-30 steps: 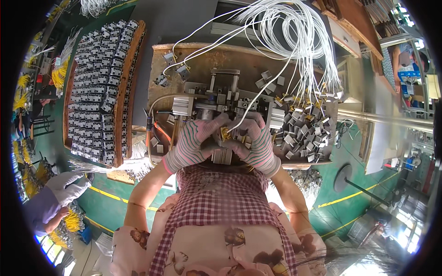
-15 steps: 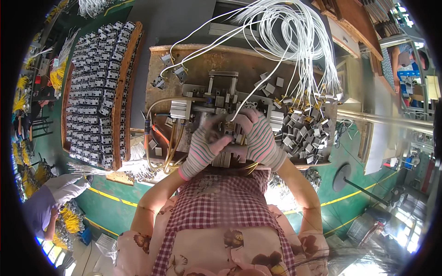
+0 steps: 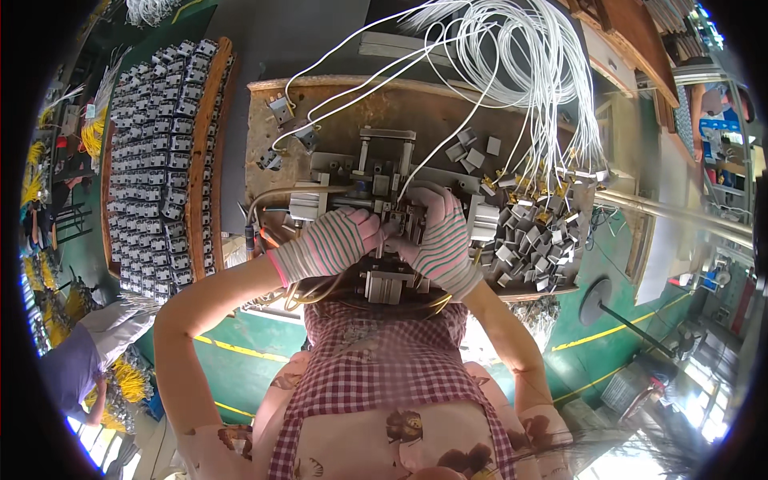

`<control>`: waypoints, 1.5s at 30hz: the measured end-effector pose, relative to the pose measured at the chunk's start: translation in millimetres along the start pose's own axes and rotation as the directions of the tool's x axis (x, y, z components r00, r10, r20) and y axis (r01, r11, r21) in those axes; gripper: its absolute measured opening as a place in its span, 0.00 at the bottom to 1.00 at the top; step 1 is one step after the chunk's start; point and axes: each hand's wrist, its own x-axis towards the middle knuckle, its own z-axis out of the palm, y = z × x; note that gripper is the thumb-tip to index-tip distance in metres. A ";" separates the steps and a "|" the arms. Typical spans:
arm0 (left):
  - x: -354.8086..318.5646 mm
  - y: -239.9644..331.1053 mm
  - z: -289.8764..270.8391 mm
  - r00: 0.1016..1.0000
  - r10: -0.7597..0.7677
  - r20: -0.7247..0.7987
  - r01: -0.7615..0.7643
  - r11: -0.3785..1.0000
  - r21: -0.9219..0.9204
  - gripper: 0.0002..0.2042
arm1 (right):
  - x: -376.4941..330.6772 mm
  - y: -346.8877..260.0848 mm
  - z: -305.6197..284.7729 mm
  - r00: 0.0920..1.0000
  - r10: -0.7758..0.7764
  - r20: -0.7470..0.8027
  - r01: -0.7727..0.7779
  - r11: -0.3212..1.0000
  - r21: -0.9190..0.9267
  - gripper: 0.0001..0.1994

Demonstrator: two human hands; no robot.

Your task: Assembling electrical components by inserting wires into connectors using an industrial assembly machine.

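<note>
Both of my hands wear striped knit gloves and meet at a metal clamping fixture (image 3: 386, 172) in the middle of the bench. My left hand (image 3: 332, 244) is closed at the fixture's left side, its fingertips pressed together; what they hold is hidden. Against the right side, my right hand (image 3: 440, 240) curls its fingers, its thumb reaching toward the left fingertips. Whatever lies in its grip cannot be made out. One white cable (image 3: 448, 140) runs down from the coil into the fixture beside my right fingers.
White cables (image 3: 520, 56) lie coiled at the back right, above a pile of small grey metal housings (image 3: 532, 244). Finished-looking blocks fill a wooden-edged tray (image 3: 194, 160) at left. Three cabled pieces (image 3: 280, 110) rest at the bench's back left. Another person (image 3: 80, 360) is at far left.
My left hand has moved left and its fingers have closed, with the forearm swung outward. My right hand stays at the fixture, turned slightly. The view has shifted a little.
</note>
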 end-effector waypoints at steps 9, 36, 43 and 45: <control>-2.1 -1.1 0.0 1.000 0.016 0.000 -0.016 0.995 0.096 0.22 | 22.1 -4.2 -47.7 0.996 -0.052 0.077 0.058 0.996 -0.066 0.27; -64.8 -93.5 -130.8 0.675 -0.709 -0.204 0.614 0.693 -0.378 0.20 | -60.0 55.4 -115.1 0.936 0.151 -0.318 -0.273 0.881 -0.386 0.11; -316.8 -262.6 -136.4 -0.049 -0.797 -0.601 0.628 0.444 -0.640 0.15 | -28.4 -54.1 -116.4 0.883 0.317 0.347 -0.436 0.827 0.354 0.09; -357.4 -296.6 -134.6 -0.075 -0.893 -0.443 0.276 0.409 -0.870 0.16 | -23.7 -34.8 -90.9 0.975 -0.174 0.139 0.211 0.920 -0.331 0.11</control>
